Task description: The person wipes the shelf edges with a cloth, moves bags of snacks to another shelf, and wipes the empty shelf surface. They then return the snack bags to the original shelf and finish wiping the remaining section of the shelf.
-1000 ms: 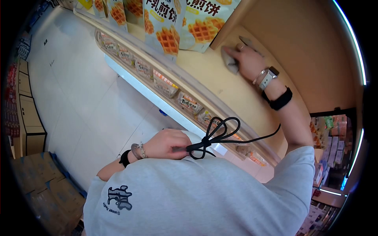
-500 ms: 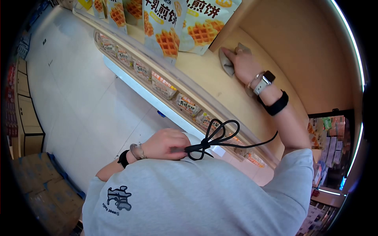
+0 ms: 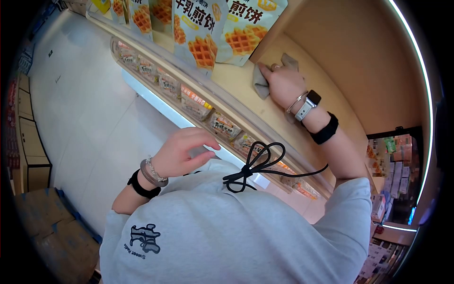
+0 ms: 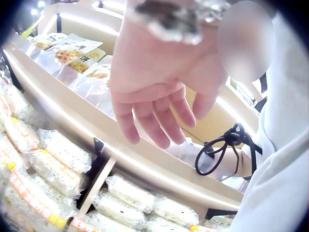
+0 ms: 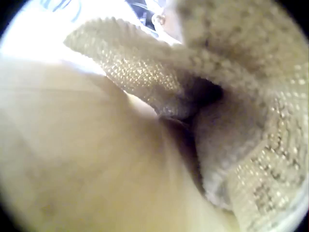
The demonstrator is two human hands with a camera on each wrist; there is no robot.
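From nine to ten o'clock in the head view, note pale tiled floor (image 3: 85, 104). Across centre, out toward one and four, see light wood shelf (image 3: 293, 130) with clear front lip. At six o'clock, note grey T-shirt (image 3: 246, 227). Between eleven and one, count several waffle-printed pouches (image 3: 198, 38) on the shelf. Below the lip, see row of wrapped snack packs (image 3: 223, 125). Toward half past eight, near centre, find left hand (image 3: 182, 154), raised, with fingers loosely bent and thumb spread apart. Between one and two, find right hand (image 3: 288, 87), gripping grey cloth (image 3: 260, 84) against shelf surface, near closest pouch; cannot see fingertips. At four, note black looped cord (image 3: 246, 171). At two, note watch (image 3: 313, 98) on right wrist.
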